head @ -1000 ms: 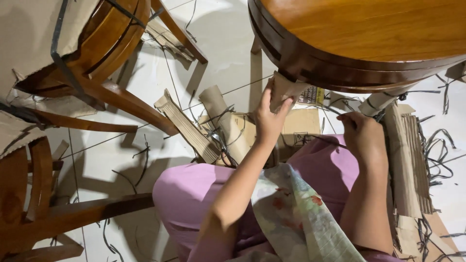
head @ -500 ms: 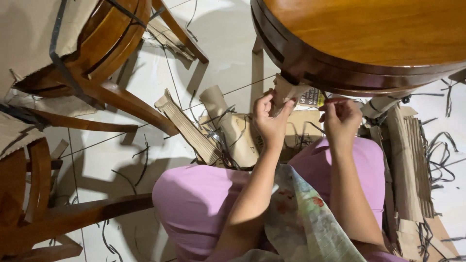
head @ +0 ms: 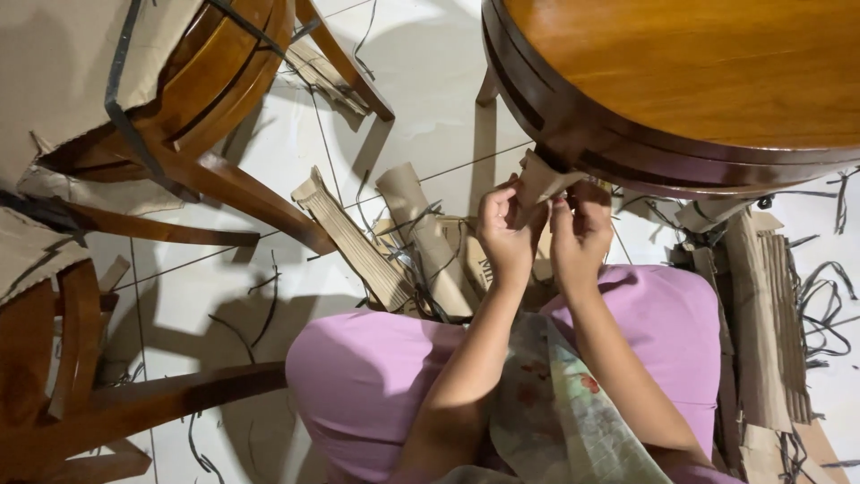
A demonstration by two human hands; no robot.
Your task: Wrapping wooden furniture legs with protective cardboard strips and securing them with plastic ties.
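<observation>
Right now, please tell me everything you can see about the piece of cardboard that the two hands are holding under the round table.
The cardboard piece is a brown, corrugated-looking wrap, creased and bent, with a pointed upper flap. It sits just under the dark rim of the round wooden table, seemingly around a table leg, though the leg itself is hidden. The left hand grips its left side with curled fingers, and the right hand pinches its right side. Its lower part is covered by the hands.
</observation>
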